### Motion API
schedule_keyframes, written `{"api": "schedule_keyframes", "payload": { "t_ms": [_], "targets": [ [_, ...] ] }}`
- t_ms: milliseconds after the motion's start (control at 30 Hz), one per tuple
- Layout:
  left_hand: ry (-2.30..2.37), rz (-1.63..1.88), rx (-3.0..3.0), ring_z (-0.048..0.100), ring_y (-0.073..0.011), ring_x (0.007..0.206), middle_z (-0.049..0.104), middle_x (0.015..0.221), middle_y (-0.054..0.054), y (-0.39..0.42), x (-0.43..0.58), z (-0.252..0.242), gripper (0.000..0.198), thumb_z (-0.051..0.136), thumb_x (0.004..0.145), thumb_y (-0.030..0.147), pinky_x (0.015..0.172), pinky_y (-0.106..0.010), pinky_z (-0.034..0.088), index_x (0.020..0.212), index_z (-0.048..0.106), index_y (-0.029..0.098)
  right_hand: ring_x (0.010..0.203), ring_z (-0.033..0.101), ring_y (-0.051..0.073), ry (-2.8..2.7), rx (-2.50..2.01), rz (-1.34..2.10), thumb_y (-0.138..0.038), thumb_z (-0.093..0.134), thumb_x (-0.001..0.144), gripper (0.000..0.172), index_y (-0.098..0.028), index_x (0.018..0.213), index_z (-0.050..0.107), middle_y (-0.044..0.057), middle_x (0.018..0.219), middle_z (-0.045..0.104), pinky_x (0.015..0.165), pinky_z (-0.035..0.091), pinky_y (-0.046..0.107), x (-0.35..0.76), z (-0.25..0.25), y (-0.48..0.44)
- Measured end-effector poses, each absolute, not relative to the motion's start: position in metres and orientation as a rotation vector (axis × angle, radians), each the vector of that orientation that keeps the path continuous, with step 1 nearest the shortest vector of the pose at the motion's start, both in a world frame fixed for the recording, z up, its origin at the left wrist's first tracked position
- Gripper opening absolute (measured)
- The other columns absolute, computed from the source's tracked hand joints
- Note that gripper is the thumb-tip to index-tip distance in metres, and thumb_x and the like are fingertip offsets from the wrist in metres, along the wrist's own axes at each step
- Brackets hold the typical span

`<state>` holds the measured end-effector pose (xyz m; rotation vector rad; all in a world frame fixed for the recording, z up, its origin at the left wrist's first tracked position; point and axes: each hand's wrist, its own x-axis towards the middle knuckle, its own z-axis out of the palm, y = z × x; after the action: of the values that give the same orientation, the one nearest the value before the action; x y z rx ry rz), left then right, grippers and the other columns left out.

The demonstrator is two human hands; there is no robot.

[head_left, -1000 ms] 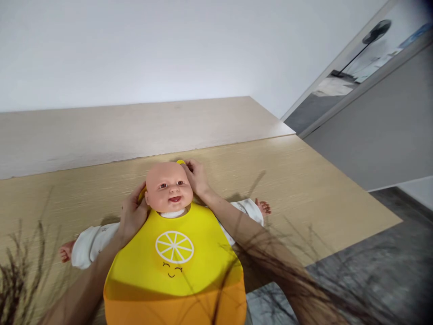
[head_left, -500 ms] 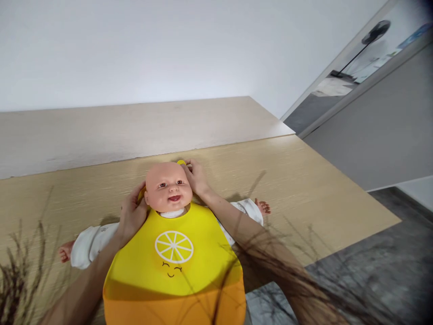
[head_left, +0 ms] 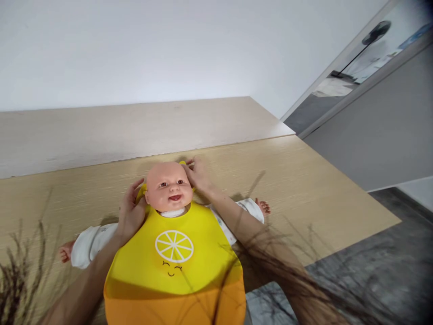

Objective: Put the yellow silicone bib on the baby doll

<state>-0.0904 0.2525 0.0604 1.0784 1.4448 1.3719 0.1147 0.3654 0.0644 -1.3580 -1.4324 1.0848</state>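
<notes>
A bald baby doll [head_left: 167,178] lies on its back on the wooden table, arms spread out in white sleeves. Over its chest is a yellow bib [head_left: 145,266] with a white citrus slice, a smiling face and an orange lower pocket. To the left of the doll's head, my left hand [head_left: 131,210] curls round the bib's yellow neck strap; some fingertips are hidden. On the other side, my right hand [head_left: 199,175] has bent fingers at the strap, whose rounded tip shows above the head. Where the strap passes behind the neck is out of sight.
The pale wooden table [head_left: 324,194] has a lighter board [head_left: 135,131] along its back, against a white wall [head_left: 135,49]. A grey panel [head_left: 379,108] stands at the right, with a fan [head_left: 376,32] beyond it. Dark hair strands cross the lower view.
The fingers of both hands have shifted slightly around the strap, and my left index finger is straighter. A bit more yellow strap shows right of the doll's cheek. The doll has barely moved.
</notes>
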Motion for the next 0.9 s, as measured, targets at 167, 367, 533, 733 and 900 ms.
{"api": "schedule_keyframes", "payload": {
  "t_ms": [167, 367, 533, 733, 900],
  "targets": [
    [1.538, 1.524, 1.023, 0.065, -0.0257, 0.112, 0.068, 0.115, -0.007, 0.251, -0.088, 0.065, 0.059, 0.076, 0.066, 0.035, 0.096, -0.037, 0.054, 0.12, 0.057, 0.021, 0.054, 0.048, 0.013, -1.45, -1.325, 1.157, -0.031, 0.071, 0.079, 0.028, -0.021, 0.072, 0.046, -0.004, 0.058, 0.05, 0.053, 0.036, 0.025, 0.132, 0.087, 0.373],
    [1.564, 1.568, 1.02, 0.065, -0.0228, 0.106, 0.064, 0.114, -0.005, 0.25, -0.09, 0.064, 0.056, 0.077, 0.069, 0.038, 0.091, -0.034, 0.056, 0.119, 0.055, 0.026, 0.06, 0.046, 0.01, -1.436, -1.026, 1.061, -0.045, 0.075, 0.071, 0.035, -0.02, 0.074, 0.051, -0.002, 0.066, 0.053, 0.055, 0.038, 0.023, 0.145, 0.123, 0.363],
    [1.562, 1.62, 1.036, 0.066, -0.0218, 0.107, 0.064, 0.116, -0.003, 0.248, -0.092, 0.062, 0.047, 0.073, 0.08, 0.042, 0.087, -0.032, 0.056, 0.12, 0.054, 0.028, 0.074, 0.058, 0.014, -1.512, -0.841, 0.977, -0.054, 0.077, 0.073, 0.041, -0.019, 0.078, 0.056, 0.003, 0.083, 0.064, 0.066, 0.048, 0.025, 0.137, 0.147, 0.336],
    [1.605, 1.745, 1.236, 0.063, -0.0223, 0.114, 0.064, 0.124, -0.003, 0.235, -0.088, 0.079, 0.038, 0.068, 0.087, 0.046, 0.096, -0.036, 0.054, 0.119, 0.054, 0.031, 0.097, 0.068, 0.02, -1.774, -0.681, 1.063, -0.049, 0.073, 0.081, 0.031, -0.021, 0.088, 0.064, 0.004, 0.097, 0.07, 0.087, 0.055, 0.033, 0.128, 0.169, 0.294],
    [1.629, 1.691, 1.415, 0.07, -0.0229, 0.096, 0.07, 0.107, -0.003, 0.221, -0.085, 0.095, 0.051, 0.071, 0.083, 0.05, 0.084, -0.038, 0.057, 0.124, 0.048, 0.03, 0.109, 0.067, 0.018, -2.026, -0.46, 0.963, -0.034, 0.072, 0.088, 0.019, -0.022, 0.102, 0.067, 0.002, 0.107, 0.071, 0.101, 0.051, 0.034, 0.119, 0.174, 0.278]
  ]
}}
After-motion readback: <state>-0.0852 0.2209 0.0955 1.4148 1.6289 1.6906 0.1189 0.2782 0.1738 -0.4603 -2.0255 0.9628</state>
